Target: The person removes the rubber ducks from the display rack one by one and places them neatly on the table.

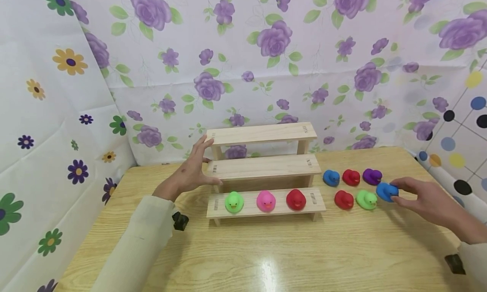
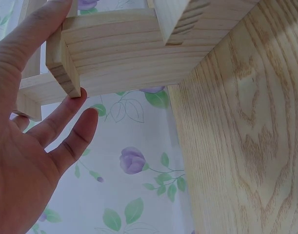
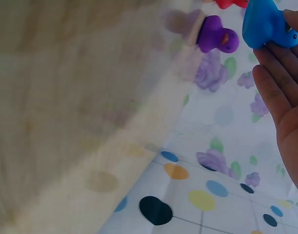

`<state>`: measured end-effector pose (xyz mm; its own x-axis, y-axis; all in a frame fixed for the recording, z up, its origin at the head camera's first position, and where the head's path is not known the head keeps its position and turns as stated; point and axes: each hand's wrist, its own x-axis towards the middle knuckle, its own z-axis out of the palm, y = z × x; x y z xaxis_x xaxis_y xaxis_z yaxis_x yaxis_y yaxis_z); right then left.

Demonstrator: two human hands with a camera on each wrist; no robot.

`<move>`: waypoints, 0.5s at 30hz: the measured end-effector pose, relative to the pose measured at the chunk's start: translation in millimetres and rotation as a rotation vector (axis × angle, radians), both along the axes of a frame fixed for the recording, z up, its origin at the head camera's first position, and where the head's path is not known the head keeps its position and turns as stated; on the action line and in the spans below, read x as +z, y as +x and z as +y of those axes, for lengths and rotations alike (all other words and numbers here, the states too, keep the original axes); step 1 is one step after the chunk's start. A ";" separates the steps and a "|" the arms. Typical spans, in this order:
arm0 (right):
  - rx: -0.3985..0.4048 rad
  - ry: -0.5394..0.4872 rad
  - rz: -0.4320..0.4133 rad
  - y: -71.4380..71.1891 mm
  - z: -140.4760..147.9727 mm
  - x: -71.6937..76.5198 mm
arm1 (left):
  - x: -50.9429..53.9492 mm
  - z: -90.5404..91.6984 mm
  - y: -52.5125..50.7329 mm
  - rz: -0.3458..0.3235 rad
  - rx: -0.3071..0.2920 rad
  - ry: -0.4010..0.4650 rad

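The step in hand looks like picking up a blue duck [image 1: 385, 192], well to the right of the wooden shelf [image 1: 258, 133], pinched between the right hand [image 1: 428, 199]'s thumb and fingers, while the left hand [image 1: 190, 169] grips the shelf at its left end. The next move seems to call for a secure pinch, clear of the green duck [image 1: 366, 200] between it and the shelf. No brand, label or readable writing shows on shelf or ducks.
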<state>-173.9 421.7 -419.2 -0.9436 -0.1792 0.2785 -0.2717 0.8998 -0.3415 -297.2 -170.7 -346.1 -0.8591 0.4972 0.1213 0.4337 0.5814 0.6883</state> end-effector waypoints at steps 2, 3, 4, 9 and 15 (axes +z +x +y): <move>-0.006 -0.008 -0.029 -0.5 2.5 -3.2 | -0.2 0.2 0.2 0.002 -0.001 0.002; -0.009 -0.015 -0.046 -0.7 3.6 -4.8 | -0.4 0.3 0.1 0.003 -0.001 0.002; -0.011 -0.019 -0.060 -0.9 4.5 -6.3 | -0.6 0.5 0.3 0.004 -0.004 0.003; -0.004 -0.011 -0.097 -1.8 7.7 -11.5 | -1.3 0.3 0.8 0.016 -0.010 0.007; 0.016 -0.006 -0.097 -1.8 13.0 -18.3 | -0.6 -0.5 0.5 0.016 -0.007 0.008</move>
<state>-175.7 434.8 -437.4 -0.9631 -0.1936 0.1870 -0.2518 0.8934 -0.3720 -296.7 -171.2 -346.7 -0.8532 0.5026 0.1394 0.4493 0.5726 0.6857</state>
